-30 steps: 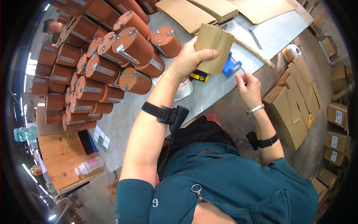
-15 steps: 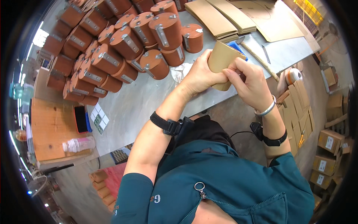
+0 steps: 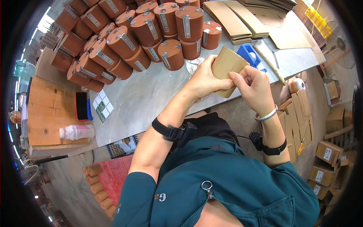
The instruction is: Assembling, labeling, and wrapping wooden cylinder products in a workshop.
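Observation:
A tan cardboard sleeve (image 3: 225,68), curved like a tube, is held up over the front edge of the bench. My left hand (image 3: 204,80) wraps round its left side, thumb lying across the lower front. At the sleeve's right edge my right hand (image 3: 254,89) is closed in a pinch, its thumb pressed against the bent fingers. Whether something small is between those fingertips is hidden. Just behind the right hand stands a blue tape dispenser (image 3: 245,50) with a roll in it. Crumpled white paper (image 3: 193,65) lies beside the left hand.
Stacked reddish-brown cylinders (image 3: 146,28) with metal strips crowd the back left. Flat cardboard sheets (image 3: 230,22) lie at the back right. A phone (image 3: 81,106) and a pink-labelled bottle (image 3: 77,132) are on the wooden board at left. Cartons (image 3: 328,153) stand at far right.
My view has shifted, so the bench things sit differently and more of the tape dispenser shows. Both hands keep their hold; the sleeve is slightly more tilted.

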### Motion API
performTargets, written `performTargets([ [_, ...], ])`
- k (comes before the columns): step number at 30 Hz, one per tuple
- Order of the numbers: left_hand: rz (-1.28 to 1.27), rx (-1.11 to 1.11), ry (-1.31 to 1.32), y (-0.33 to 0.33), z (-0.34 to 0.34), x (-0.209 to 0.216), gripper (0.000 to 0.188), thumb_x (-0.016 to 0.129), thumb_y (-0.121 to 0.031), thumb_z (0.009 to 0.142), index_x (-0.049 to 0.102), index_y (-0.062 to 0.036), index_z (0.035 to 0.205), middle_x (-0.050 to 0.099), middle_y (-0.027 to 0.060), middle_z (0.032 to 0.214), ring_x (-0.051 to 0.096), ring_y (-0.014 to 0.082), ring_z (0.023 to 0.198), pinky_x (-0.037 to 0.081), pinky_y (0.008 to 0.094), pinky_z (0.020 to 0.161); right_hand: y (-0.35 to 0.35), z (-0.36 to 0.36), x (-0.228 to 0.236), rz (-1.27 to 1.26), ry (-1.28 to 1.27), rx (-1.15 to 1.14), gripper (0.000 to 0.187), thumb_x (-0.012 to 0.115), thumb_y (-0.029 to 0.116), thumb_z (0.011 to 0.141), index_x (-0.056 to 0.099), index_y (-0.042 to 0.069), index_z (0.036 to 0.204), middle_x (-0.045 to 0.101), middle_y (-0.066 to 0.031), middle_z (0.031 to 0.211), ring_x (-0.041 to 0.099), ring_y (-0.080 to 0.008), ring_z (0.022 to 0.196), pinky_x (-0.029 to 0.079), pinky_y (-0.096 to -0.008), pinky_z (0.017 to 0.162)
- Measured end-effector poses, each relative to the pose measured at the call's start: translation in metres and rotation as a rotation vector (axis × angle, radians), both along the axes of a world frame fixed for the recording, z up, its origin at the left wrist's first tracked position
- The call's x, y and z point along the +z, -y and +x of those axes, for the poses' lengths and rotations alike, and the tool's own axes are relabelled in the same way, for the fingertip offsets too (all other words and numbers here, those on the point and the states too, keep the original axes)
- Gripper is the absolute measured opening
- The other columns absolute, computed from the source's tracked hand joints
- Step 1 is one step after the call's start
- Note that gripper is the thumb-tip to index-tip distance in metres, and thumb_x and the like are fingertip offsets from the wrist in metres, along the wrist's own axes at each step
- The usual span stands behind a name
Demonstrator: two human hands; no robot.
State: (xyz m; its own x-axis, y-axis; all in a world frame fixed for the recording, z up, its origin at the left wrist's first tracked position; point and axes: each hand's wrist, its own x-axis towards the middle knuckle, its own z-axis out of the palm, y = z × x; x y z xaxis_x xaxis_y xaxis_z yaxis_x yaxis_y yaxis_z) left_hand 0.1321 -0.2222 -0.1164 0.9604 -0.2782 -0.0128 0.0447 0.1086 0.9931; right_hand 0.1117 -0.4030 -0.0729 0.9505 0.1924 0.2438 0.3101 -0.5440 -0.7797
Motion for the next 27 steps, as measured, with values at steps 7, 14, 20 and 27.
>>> performTargets([
  [7,-0.270,0.011,-0.061,-0.011,-0.022,-0.015,0.080,0.087,-0.040,0.080,0.046,0.0017,0.134,0.061,0.0161,0.122,0.062,0.0207,0.113,0.053,0.0330,0.095,-0.016,-0.005,0.000,0.072,0.027,0.065,0.029,0.078,0.015,0.087,0.062,-0.002,0.069,0.057,-0.0046,0.053,0.050,-0.0070,0.048,0.041,-0.0264,0.047],
  [14,-0.366,0.130,-0.069,-0.018,-0.030,-0.021,0.065,0.079,-0.039,0.090,0.053,0.0025,0.132,0.064,0.0137,0.121,0.063,0.0174,0.109,0.054,0.0323,0.092,-0.021,-0.001,-0.001,0.025,-0.027,0.104,0.039,0.081,0.020,0.088,0.052,0.006,0.066,0.046,0.0076,0.058,0.037,-0.0012,0.054,0.030,-0.0220,0.046],
  [20,-0.464,0.098,-0.062,-0.025,-0.040,-0.015,0.058,0.074,-0.036,0.093,0.053,0.0011,0.133,0.064,0.0128,0.121,0.065,0.0172,0.108,0.056,0.0333,0.090,-0.019,-0.001,0.000,-0.036,-0.047,0.027,0.050,0.089,0.034,0.079,0.053,0.001,0.070,0.061,-0.0072,0.062,0.059,-0.0086,0.060,0.048,-0.0263,0.052],
  [27,-0.600,0.013,-0.061,-0.035,-0.049,-0.012,0.059,0.068,-0.039,0.097,0.051,0.0003,0.138,0.065,0.0126,0.121,0.067,0.0186,0.107,0.059,0.0350,0.089,-0.036,-0.006,-0.013,0.453,-0.183,0.196,0.055,0.087,0.028,0.083,0.048,-0.003,0.105,0.073,-0.0184,0.099,0.073,-0.0206,0.091,0.061,-0.0299,0.075],
])
